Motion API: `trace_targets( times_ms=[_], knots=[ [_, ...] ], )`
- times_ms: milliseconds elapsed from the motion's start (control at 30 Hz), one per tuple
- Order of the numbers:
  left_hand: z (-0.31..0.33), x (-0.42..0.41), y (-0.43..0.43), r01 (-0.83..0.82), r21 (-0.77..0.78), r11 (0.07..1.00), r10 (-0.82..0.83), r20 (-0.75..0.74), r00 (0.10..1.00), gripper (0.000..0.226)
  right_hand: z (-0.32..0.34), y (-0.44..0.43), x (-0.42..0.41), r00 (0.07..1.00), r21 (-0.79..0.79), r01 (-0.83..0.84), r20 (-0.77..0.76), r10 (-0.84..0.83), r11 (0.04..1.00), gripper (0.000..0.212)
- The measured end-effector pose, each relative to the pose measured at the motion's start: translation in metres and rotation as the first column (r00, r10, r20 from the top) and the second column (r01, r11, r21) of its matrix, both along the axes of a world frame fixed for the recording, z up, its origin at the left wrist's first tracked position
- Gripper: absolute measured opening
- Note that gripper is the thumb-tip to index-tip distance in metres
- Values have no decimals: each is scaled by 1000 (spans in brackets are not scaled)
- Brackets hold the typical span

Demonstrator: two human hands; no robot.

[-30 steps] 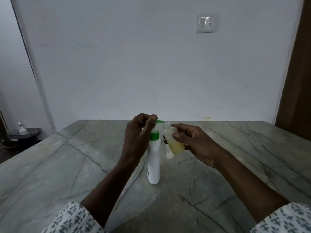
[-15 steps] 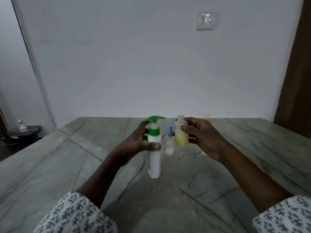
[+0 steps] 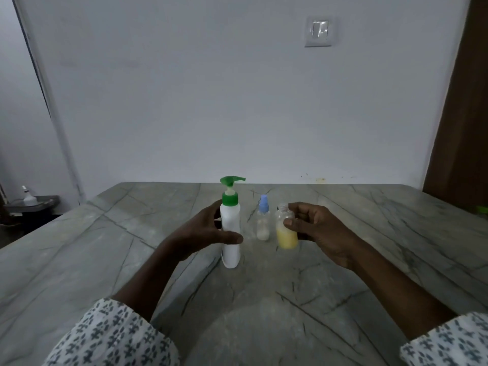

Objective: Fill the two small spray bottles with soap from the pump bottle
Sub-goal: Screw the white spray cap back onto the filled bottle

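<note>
right hand (image 3: 320,232) holds bottle (image 3: 286,240) (uncapped)

Behind the grey veined stone table (image 3: 105,247): plain white wall (image 3: 211,101) bearing a white switch plate (image 3: 318,31); to its right, perhaps a brown wooden door (image 3: 464,128)

The pump bottle (image 3: 231,223) hides most fingers of the left hand (image 3: 200,233); the right hand (image 3: 322,233) covers part of the open bottle (image 3: 286,240); the bottom edge crops the left sleeve (image 3: 111,336) and right sleeve (image 3: 446,342).

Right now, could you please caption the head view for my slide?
Left hand grips the pump bottle; right hand holds an uncapped spray bottle of yellow soap.
</note>
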State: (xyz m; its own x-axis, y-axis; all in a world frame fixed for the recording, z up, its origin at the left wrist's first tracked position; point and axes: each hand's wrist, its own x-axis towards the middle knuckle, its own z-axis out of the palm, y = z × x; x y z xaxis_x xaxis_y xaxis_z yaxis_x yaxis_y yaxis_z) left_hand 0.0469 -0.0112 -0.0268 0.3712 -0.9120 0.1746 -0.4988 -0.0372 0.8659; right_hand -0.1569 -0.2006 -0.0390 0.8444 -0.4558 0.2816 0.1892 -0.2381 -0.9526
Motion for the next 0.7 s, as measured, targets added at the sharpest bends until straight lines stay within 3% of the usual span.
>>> trace_targets(
  times_ms=[67,133,167,233,267,300,333,400,500,600,700],
  knots=[
    [1,3,3,13,-18,1000,-13,-15,1000,106,-4,0,-1,999,-1,-5,-34,5,1000,29],
    [11,-1,7,-95,-190,977,95,-10,995,113,-7,0,-2,998,-4,-14,-65,13,1000,29],
    [19,-6,10,-196,-340,920,218,25,976,99,-7,0,-2,997,-3,-17,-76,17,1000,30],
    [35,-16,16,-285,-692,663,499,124,858,52,-8,-2,-3,996,-4,-17,-88,17,1000,33],
    [42,-25,21,-228,-801,554,570,165,805,33,-8,-4,-4,995,-5,-14,-94,13,1000,35],
    [47,-38,24,-149,-841,519,582,221,783,28,-9,-5,-4,995,-9,-14,-103,13,1000,37],
    [47,-53,26,-88,-832,548,550,279,787,32,-9,-5,-4,993,-16,-20,-114,18,1000,38],
    [35,-84,23,7,-692,722,379,404,833,35,-10,-6,-4,991,-27,-42,-130,38,999,40],
    [1,-112,0,-45,-350,936,224,491,842,5,-10,-6,-3,990,-33,-57,-133,52,998,43],
    [-23,-112,-24,-308,-123,943,332,395,857,40,-9,-7,-3,981,-83,-74,-185,58,994,56],
    [-32,-107,-37,-422,9,907,377,432,819,67,1,-17,-8,986,-67,-47,-163,36,997,59]
  ],
)
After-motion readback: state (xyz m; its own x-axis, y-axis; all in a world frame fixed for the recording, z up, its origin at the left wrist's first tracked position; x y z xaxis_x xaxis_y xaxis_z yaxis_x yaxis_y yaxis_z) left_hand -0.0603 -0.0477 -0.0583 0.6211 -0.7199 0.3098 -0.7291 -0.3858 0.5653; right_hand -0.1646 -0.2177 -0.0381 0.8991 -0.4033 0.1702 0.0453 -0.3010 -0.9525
